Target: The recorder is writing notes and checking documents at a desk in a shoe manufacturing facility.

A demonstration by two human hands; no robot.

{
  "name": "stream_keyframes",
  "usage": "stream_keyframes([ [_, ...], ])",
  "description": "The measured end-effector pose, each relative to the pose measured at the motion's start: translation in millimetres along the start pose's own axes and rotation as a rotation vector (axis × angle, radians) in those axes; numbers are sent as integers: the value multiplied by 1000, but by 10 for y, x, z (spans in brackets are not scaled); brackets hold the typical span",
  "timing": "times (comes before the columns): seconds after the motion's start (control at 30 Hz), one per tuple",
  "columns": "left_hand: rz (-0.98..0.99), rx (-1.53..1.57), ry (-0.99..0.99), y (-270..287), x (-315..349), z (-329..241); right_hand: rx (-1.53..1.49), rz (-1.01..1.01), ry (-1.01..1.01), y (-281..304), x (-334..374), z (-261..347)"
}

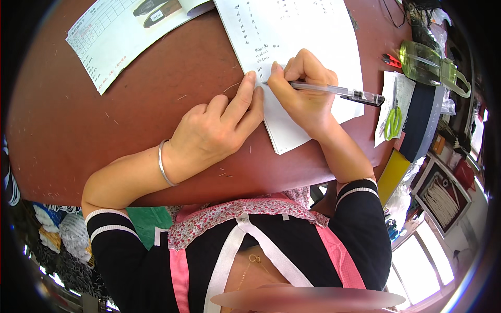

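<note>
My right hand [308, 91] grips a clear-barrelled pen [339, 91], its tip touching the white paper pad [334, 47] near the left edge. Handwritten columns run down the top sheet above the pen tip. My left hand [219, 120] rests to the left of the pad, its index and middle fingers stretched out, two fingertips at the sheet's left edge beside the pen tip. Nothing shows in that hand. A silver bangle [163, 164] circles the left wrist.
A printed sheet [117, 47] with a table and a shoe picture lies at the upper left of the red-brown table [62, 141]. At the right are green-handled scissors [392, 122], a red-and-black small tool [391, 61], a green transparent bottle [420, 63] and a dark box [420, 122].
</note>
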State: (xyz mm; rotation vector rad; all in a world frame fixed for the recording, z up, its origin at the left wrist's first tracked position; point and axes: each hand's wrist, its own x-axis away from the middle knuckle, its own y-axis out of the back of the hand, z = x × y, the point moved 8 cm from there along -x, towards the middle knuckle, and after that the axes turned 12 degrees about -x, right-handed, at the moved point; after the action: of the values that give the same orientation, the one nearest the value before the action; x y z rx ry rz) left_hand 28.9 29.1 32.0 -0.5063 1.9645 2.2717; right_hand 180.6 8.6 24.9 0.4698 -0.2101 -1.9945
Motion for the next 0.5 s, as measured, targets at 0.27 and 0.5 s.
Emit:
stream_keyframes([
  [0.27,-1,5,4,3,-5,-1,13,-19,-2,15,18,-26],
  [0.5,0,4,6,6,-6,-8,-3,-29,-26,47,7,-13],
])
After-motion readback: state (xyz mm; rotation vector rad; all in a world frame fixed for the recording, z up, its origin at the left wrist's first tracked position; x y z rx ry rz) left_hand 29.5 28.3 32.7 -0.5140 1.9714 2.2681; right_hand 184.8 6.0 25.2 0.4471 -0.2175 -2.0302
